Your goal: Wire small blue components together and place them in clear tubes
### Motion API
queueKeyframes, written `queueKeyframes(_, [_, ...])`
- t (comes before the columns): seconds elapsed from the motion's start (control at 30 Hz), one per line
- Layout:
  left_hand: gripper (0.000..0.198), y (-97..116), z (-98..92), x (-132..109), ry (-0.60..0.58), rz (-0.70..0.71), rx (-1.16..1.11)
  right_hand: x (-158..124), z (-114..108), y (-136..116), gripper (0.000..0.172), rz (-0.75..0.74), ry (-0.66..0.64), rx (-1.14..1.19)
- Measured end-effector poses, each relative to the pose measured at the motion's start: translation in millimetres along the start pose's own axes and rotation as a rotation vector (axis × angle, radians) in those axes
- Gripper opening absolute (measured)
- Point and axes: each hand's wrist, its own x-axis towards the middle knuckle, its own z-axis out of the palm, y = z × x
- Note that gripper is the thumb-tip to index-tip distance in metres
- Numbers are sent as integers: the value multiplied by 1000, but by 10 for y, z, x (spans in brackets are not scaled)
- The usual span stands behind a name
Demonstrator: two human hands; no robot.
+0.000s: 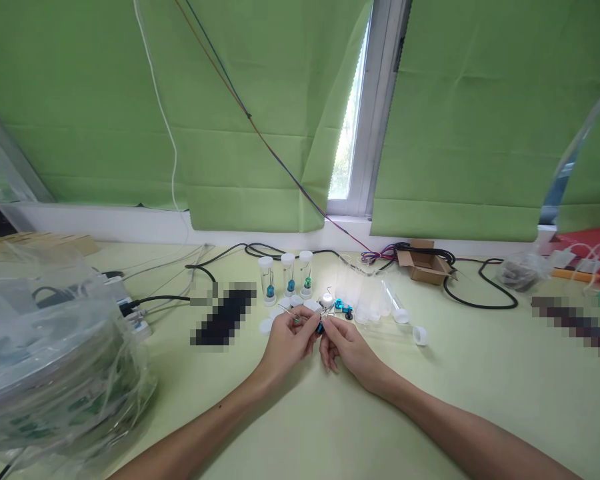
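Close together over the table, my left hand [293, 333] and my right hand [345, 340] both have their fingers closed on a small blue part [320, 327]. A thin metal rod [286, 311] sticks out to the left from my left hand; its far end is hidden by the fingers. Just beyond my right hand lie more small blue parts [344, 307] with black ends. A white cap [327, 300] is behind my fingertips. White round lids [266, 326] lie beside my left hand, partly covered by it.
Three capped clear tubes [289, 275] holding blue or green parts stand behind my hands. Clear empty tubes [393, 301] lie to the right. A small cardboard box [426, 265] and black cables [500, 305] are at the back. A plastic-wrapped bundle [65, 373] fills the left.
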Motion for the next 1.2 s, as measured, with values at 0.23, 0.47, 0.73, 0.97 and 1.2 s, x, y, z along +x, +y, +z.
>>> queueKeyframes(0.23, [29, 6, -10, 6, 19, -7, 0, -31, -35, 26, 36, -29, -47, -2])
queueKeyframes(0.47, [31, 22, 5, -8, 14, -12, -7, -15, -9, -19, 44, -26, -51, -14])
queueKeyframes(0.73, [32, 13, 6, 4, 22, -19, -36, 7, -7, 25, 45, -2, 4, -3])
queueKeyframes(0.97, [30, 3, -8, 0, 16, -1, -16, -11, -33, 40, 39, -10, -36, 19])
queueKeyframes(1.2, [33, 8, 8, 2, 12, -14, -39, -1, 3, -31, 49, -24, -46, -10])
